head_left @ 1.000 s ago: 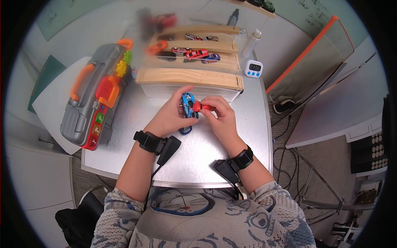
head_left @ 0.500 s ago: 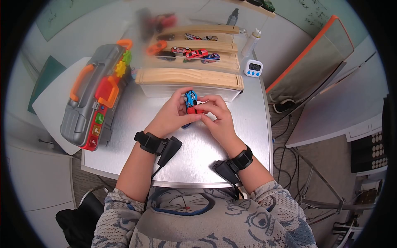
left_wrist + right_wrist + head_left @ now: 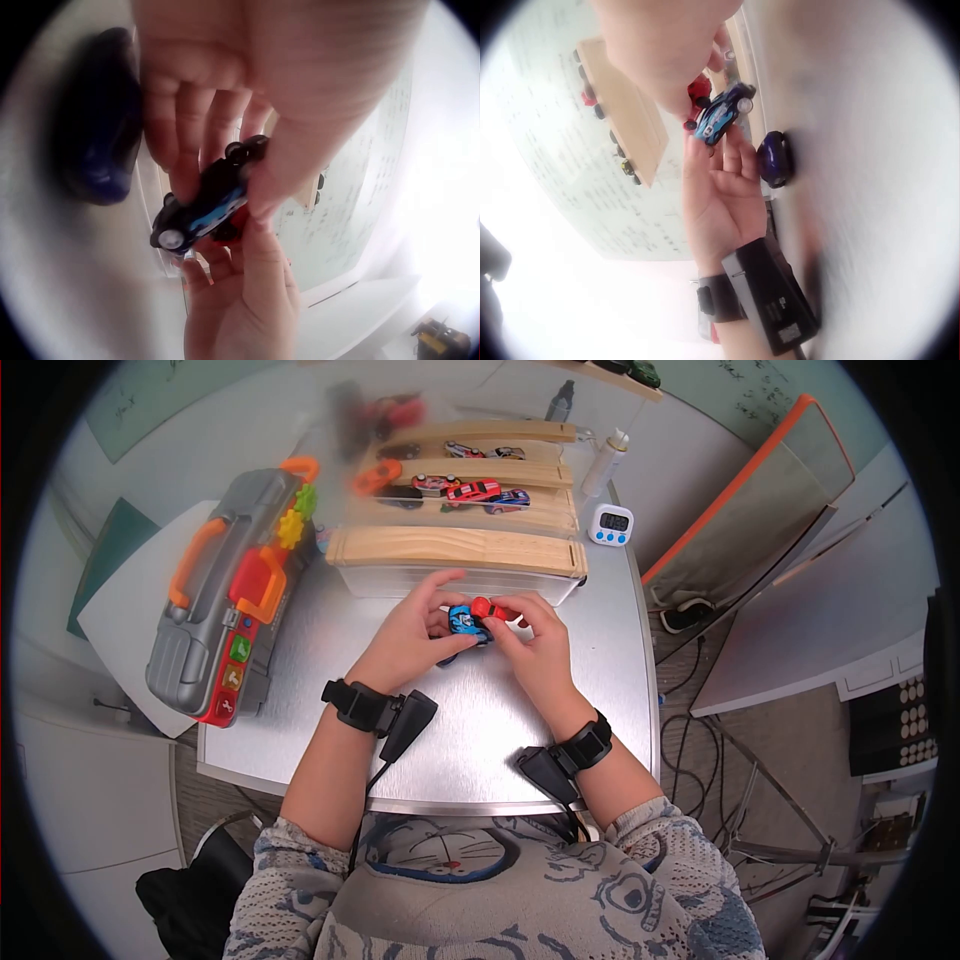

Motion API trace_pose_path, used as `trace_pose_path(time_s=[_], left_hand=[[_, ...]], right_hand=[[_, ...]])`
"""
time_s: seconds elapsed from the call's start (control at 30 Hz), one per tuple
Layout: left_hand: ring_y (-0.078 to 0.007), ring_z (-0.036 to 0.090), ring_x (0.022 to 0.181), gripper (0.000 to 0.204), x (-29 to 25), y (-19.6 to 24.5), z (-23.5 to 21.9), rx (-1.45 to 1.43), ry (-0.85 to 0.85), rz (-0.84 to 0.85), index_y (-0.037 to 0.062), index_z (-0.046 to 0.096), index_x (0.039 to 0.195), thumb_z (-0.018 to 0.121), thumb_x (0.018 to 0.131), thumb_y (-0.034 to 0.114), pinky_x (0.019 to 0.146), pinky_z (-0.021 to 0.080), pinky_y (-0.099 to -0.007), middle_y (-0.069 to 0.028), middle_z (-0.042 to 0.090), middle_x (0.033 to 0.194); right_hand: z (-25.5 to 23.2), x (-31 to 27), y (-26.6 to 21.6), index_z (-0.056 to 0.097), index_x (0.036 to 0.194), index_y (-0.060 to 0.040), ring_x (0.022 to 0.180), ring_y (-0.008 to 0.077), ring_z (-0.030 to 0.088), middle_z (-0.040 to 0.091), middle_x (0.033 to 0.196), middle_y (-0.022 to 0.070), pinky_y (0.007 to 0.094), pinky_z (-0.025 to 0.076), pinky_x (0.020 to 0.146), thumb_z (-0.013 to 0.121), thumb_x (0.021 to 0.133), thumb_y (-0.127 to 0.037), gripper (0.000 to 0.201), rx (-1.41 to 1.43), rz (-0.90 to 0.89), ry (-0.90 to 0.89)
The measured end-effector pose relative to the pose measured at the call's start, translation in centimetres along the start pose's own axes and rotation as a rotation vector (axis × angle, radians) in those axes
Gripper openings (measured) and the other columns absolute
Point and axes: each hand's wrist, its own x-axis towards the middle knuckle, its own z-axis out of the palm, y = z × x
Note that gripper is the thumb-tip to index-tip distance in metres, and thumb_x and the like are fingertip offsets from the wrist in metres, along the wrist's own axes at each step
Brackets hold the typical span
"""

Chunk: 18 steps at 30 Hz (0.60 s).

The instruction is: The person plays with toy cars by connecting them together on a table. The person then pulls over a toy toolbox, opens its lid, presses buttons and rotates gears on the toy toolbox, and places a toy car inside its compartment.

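Note:
In the head view my left hand [image 3: 410, 633] holds a light-blue toy car [image 3: 465, 621] between thumb and fingers. The same car [image 3: 219, 211] appears in the left wrist view, tilted, with a wheel and its dark underside showing. My right hand [image 3: 538, 647] pinches a smaller red toy car [image 3: 486, 608] right beside the blue one. In the right wrist view the red car [image 3: 698, 90] overlaps the blue car's side, partly hidden by fingers. A dark-blue toy car [image 3: 776, 159] sits on the table, mostly covered by my left hand in the head view.
Behind the hands stands a clear box with wooden slats [image 3: 455, 550] and several toy cars [image 3: 473, 492]. A grey toy toolbox [image 3: 215, 600] lies at the left. At the back right are a white timer [image 3: 611, 525] and a white bottle [image 3: 606, 465].
The red car dipped toward me across the blue car, then rose to its far right side. The blue car has turned in my left hand, which stays in nearly the same place.

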Motion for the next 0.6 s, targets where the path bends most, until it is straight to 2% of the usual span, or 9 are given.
trace_pose_path(time_s=[0.07, 0.2, 0.27, 0.33, 0.47, 0.53, 0.6], left_hand=[[-0.0133, 0.054, 0.098, 0.066, -0.1, 0.4, 0.0, 0.081, 0.047, -0.027, 0.0048, 0.034, 0.128, 0.065, 0.071, -0.008, 0.081, 0.045, -0.0234, -0.0095, 0.052, 0.115], [-0.0135, 0.055, 0.097, 0.059, 0.0, 0.1, -0.5, 0.175, 0.089, -0.040, 0.0042, 0.042, 0.122, 0.066, 0.070, -0.007, 0.083, 0.044, -0.0250, -0.0089, 0.055, 0.112], [-0.0144, 0.056, 0.096, 0.050, 0.0, 0.2, -0.6, 0.515, 0.114, 0.074, 0.0036, 0.050, 0.115, 0.067, 0.069, -0.005, 0.085, 0.044, -0.0275, -0.0074, 0.058, 0.108], [-0.0148, 0.057, 0.096, 0.047, 0.0, 0.1, -0.6, 0.503, 0.125, 0.080, 0.0032, 0.052, 0.112, 0.068, 0.068, -0.004, 0.085, 0.044, -0.0278, -0.0072, 0.059, 0.107], [-0.0165, 0.058, 0.094, 0.040, -0.3, 0.8, -0.4, 0.590, 0.129, 0.093, 0.0018, 0.057, 0.107, 0.068, 0.068, -0.001, 0.084, 0.045, -0.0273, -0.0081, 0.061, 0.102], [-0.0167, 0.058, 0.093, 0.040, -0.4, 0.9, -0.4, 0.566, 0.099, 0.078, 0.0016, 0.058, 0.106, 0.069, 0.068, 0.000, 0.083, 0.045, -0.0275, -0.0085, 0.062, 0.101], [-0.0168, 0.059, 0.093, 0.039, -0.5, 0.9, -0.3, 0.541, 0.069, 0.062, 0.0015, 0.058, 0.105, 0.069, 0.067, 0.001, 0.083, 0.045, -0.0276, -0.0090, 0.062, 0.100]], right_hand=[[0.1, 0.0, 0.3, 0.062, 0.090, -0.0052, 0.075, 0.0215, 0.054, 0.058, 0.081, 0.0065, 0.0310, 0.044, 0.068, 0.067, 0.072, -0.011, 0.019, -0.022, 0.016, 0.004], [0.2, -0.1, 1.4, 0.063, 0.088, -0.0064, 0.077, 0.0249, 0.054, 0.059, 0.081, 0.0072, 0.0347, 0.041, 0.071, 0.065, 0.074, -0.013, 0.016, -0.224, 0.025, 0.011], [-0.1, -0.1, 1.5, 0.064, 0.088, -0.0071, 0.078, 0.0257, 0.053, 0.060, 0.081, 0.0074, 0.0358, 0.040, 0.072, 0.064, 0.074, -0.013, 0.015, -0.319, 0.014, 0.019], [-0.3, -0.1, 1.4, 0.064, 0.088, -0.0075, 0.079, 0.0263, 0.054, 0.060, 0.083, 0.0072, 0.0365, 0.039, 0.071, 0.063, 0.074, -0.011, 0.014, -0.409, 0.045, -0.035], [-0.2, 0.0, 1.5, 0.063, 0.092, -0.0081, 0.083, 0.0262, 0.053, 0.059, 0.087, 0.0080, 0.0369, 0.040, 0.075, 0.064, 0.072, -0.010, 0.021, -0.411, -0.025, -0.065], [0.0, 0.1, 0.9, 0.062, 0.099, -0.0087, 0.091, 0.0267, 0.052, 0.059, 0.094, 0.0090, 0.0374, 0.039, 0.081, 0.065, 0.069, -0.009, 0.030, -0.269, -0.161, -0.044], [0.1, 0.1, 0.3, 0.061, 0.101, -0.0088, 0.094, 0.0266, 0.051, 0.058, 0.096, 0.0092, 0.0382, 0.037, 0.084, 0.066, 0.068, -0.009, 0.033, -0.246, -0.184, -0.101]])
